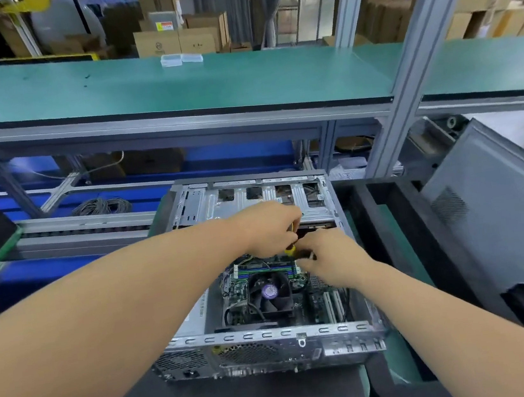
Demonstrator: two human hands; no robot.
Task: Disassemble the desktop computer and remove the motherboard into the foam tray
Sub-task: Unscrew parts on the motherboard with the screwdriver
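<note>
Hands meet over an open silver metal desktop computer case [272,340] lying on the surface's near edge. Left hand [266,229] curls around a yellow-and-black screwdriver [290,249]; right hand [329,262] pinches near its tip, though what it holds is hidden. Green motherboard [302,309] with black fan [271,292] sits inside. Keeping the driver upright and seated should prevent slipping. Grey metal side panel [500,200] leans at the right edge.

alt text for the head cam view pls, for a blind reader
Both hands work inside an open desktop case: the left hand grips a yellow-handled screwdriver, the right hand beside its tip, above the motherboard.
</note>
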